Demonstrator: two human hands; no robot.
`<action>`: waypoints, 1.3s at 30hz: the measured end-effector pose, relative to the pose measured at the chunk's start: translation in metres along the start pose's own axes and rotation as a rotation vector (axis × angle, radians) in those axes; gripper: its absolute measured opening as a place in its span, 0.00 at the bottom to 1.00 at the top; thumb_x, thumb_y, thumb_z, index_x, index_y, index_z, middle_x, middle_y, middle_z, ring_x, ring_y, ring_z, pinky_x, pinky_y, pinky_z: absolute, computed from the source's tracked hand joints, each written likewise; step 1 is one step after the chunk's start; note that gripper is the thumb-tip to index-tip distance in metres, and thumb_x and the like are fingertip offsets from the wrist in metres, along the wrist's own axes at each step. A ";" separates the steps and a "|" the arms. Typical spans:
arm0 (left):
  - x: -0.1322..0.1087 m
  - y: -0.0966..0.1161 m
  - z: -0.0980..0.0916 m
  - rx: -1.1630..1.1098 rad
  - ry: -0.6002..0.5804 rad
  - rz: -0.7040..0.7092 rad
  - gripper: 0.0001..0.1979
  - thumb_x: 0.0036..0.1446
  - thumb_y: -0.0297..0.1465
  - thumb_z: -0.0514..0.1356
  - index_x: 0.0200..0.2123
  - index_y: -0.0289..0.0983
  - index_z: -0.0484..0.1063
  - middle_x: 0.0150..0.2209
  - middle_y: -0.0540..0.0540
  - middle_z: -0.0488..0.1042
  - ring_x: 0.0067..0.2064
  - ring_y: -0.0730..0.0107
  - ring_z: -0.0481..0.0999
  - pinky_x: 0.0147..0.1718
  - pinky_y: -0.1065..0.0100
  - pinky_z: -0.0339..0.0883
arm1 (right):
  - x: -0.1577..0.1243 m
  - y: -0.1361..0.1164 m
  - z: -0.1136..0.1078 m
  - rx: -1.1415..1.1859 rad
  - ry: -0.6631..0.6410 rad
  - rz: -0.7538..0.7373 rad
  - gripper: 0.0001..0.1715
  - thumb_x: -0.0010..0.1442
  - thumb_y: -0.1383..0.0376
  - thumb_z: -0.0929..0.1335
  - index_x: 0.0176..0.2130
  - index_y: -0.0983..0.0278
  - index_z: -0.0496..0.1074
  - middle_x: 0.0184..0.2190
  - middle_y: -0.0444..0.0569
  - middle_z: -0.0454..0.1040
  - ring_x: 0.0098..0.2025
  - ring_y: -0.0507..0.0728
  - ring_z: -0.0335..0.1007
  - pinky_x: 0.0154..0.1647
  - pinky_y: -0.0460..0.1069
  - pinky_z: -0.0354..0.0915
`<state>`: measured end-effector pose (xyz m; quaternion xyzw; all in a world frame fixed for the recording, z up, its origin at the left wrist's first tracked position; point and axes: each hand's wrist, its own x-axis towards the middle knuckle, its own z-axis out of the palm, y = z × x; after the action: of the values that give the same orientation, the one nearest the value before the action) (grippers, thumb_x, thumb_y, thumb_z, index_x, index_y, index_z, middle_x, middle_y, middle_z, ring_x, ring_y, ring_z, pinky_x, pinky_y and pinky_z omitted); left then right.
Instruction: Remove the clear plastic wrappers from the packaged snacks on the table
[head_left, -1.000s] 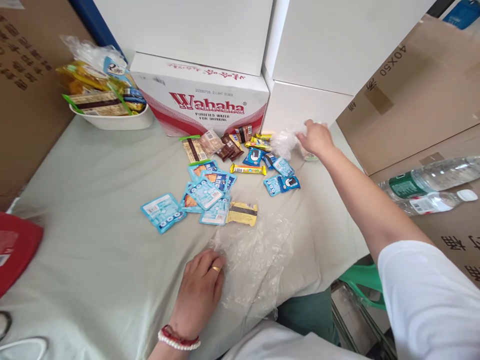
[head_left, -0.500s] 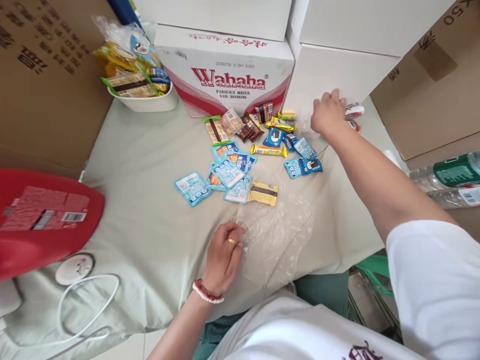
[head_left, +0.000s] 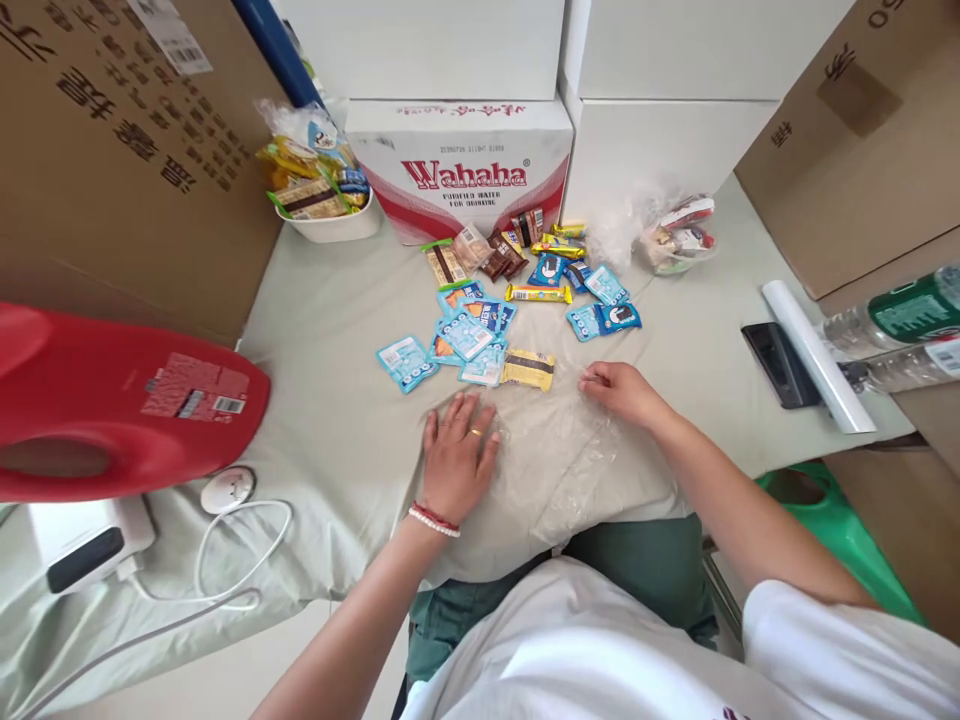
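A thin clear plastic bag (head_left: 562, 460) lies flat and crinkled in front of me. My right hand (head_left: 619, 392) pinches its right edge between thumb and fingers. On the bag's left side, my left hand (head_left: 459, 455) rests palm down with its fingers spread. Just beyond the bag sits a yellow snack packet (head_left: 529, 368), beside a pile of light-blue snack packets (head_left: 466, 333). Farther back lie yellow wrapped bars (head_left: 538, 294), dark-blue packets (head_left: 547, 270) and brown packets (head_left: 504, 255).
Against the back stands a Wahaha water carton (head_left: 465, 180). A white basket (head_left: 330, 226) of snacks is at its left, a bagged bowl of snacks (head_left: 679, 240) at its right. A red jug (head_left: 135, 400) and power bank (head_left: 94, 545) lie left; a phone (head_left: 776, 365) and white roll (head_left: 817, 355) lie right.
My right hand has come back from the bagged snacks at the back right to the clear bag's edge. My left hand has flattened and its fingers have straightened. The view has shifted.
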<state>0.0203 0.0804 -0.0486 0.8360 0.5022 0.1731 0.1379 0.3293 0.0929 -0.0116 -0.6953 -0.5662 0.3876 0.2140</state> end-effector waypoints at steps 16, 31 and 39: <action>0.006 0.049 -0.015 0.101 -0.035 0.041 0.25 0.72 0.39 0.50 0.68 0.42 0.67 0.71 0.36 0.64 0.75 0.45 0.57 0.72 0.32 0.37 | -0.088 0.006 0.049 0.479 0.395 0.180 0.21 0.61 0.44 0.67 0.41 0.57 0.67 0.29 0.44 0.74 0.23 0.55 0.64 0.26 0.51 0.63; 0.006 0.010 -0.005 0.249 -0.198 0.043 0.36 0.70 0.51 0.49 0.75 0.41 0.55 0.77 0.34 0.46 0.78 0.41 0.48 0.68 0.23 0.27 | -0.062 -0.014 0.013 -0.405 0.246 -0.411 0.31 0.72 0.51 0.59 0.66 0.59 0.70 0.66 0.56 0.70 0.69 0.66 0.63 0.70 0.63 0.62; 0.000 -0.001 -0.005 0.228 -0.169 0.060 0.41 0.70 0.53 0.47 0.76 0.34 0.48 0.76 0.30 0.48 0.76 0.43 0.53 0.70 0.27 0.25 | -0.025 0.045 0.002 -0.598 0.169 -0.365 0.31 0.75 0.55 0.56 0.69 0.64 0.68 0.73 0.55 0.61 0.74 0.65 0.56 0.74 0.64 0.53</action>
<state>0.0167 0.0811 -0.0444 0.8725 0.4799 0.0480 0.0785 0.3543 0.0565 -0.0378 -0.6441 -0.7497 0.1013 0.1131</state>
